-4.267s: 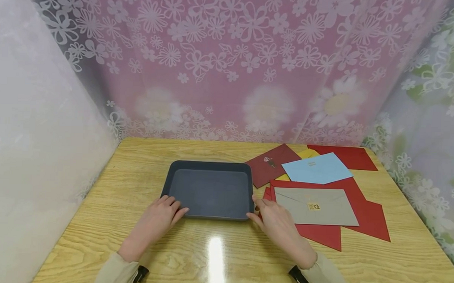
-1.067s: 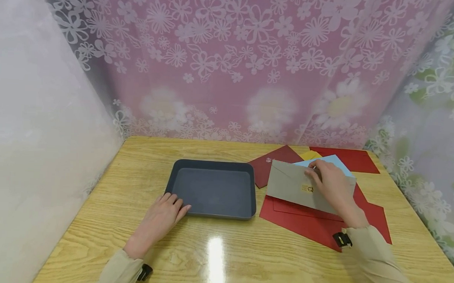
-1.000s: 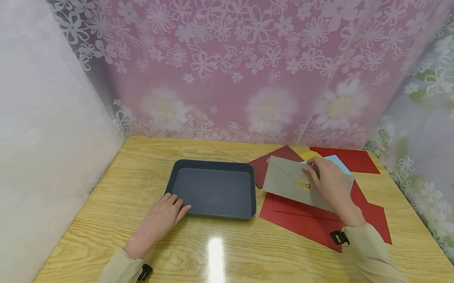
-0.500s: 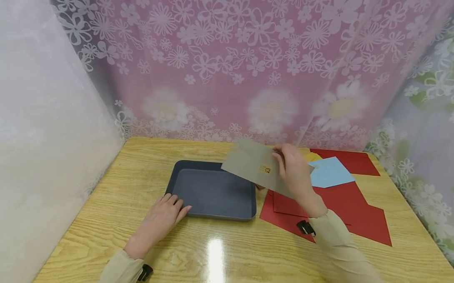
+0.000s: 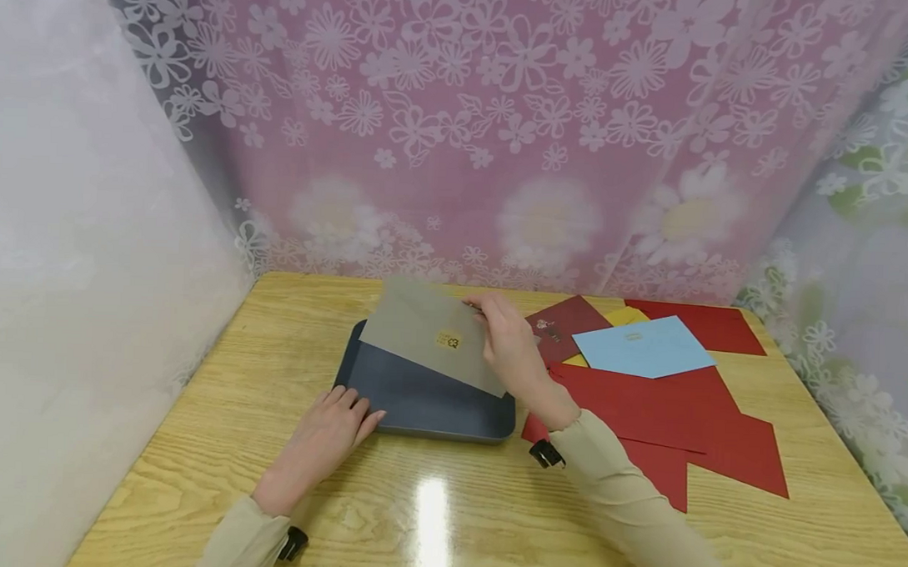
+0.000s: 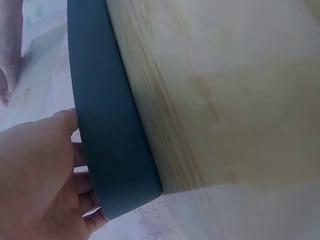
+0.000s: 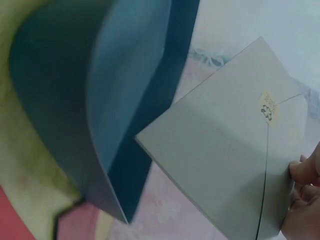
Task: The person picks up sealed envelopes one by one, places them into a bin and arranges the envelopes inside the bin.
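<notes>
My right hand [image 5: 508, 340] pinches a grey envelope [image 5: 415, 320] by its far edge and holds it, tilted, above the dark tray [image 5: 419, 432]. A gold sticker shows on its face. In the right wrist view the thumb and fingers [image 7: 302, 172] grip the edge of the envelope [image 7: 220, 130], with the tray [image 7: 60, 75] beside it. My left hand [image 5: 324, 433] holds the tray's near left corner. The left wrist view shows the fingers of the left hand [image 6: 40, 175] bent at the tray's wall [image 6: 112, 130].
Several red envelopes [image 5: 645, 407] overlap on the wooden table [image 5: 326, 513] right of the tray. Behind them lie a light blue envelope [image 5: 643, 348], a maroon one [image 5: 565, 321], a partly hidden yellow one [image 5: 626, 314] and another red one [image 5: 711, 326]. A floral curtain [image 5: 459, 150] hangs behind.
My right hand has left the tray's right side, picked up the grey envelope from the red ones and carried it left over the tray. My left hand has stayed at the corner.
</notes>
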Tool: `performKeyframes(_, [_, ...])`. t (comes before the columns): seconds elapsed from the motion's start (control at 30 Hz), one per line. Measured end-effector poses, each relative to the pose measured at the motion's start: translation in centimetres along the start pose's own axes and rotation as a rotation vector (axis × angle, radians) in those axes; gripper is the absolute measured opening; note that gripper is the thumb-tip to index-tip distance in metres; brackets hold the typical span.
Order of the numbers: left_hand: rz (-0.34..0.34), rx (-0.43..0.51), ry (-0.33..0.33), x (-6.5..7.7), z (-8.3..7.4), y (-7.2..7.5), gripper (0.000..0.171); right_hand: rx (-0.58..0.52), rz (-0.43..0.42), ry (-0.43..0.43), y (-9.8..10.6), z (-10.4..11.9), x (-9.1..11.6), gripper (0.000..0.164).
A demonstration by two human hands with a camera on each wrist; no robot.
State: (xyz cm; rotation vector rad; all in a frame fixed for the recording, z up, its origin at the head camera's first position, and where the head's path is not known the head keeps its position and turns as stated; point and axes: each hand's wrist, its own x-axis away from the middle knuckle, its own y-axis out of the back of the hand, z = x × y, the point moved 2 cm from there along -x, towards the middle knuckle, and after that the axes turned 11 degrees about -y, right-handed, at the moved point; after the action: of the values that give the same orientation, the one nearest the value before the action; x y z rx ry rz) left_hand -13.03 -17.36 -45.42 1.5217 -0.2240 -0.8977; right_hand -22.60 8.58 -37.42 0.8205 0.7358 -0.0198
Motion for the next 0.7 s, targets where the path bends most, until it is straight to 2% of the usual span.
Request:
performKeyframes(0.3, [0.052,0.011,0.037,-0.2,-0.1,0.0,0.029,0.045,0.218,-0.071,-3.6,-0.5,1.4,0.036])
performKeyframes(0.5, [0.067,0.021,0.066,-0.3,-0.1,0.1,0.029,0.097,0.320,-0.080,-4.4,-1.1,2.2,0.038])
performKeyframes(0.7, [0.054,0.003,0.057,-0.3,-0.1,0.1,0.030,0.149,0.440,-0.093,-5.0,-1.6,2.7,0.044])
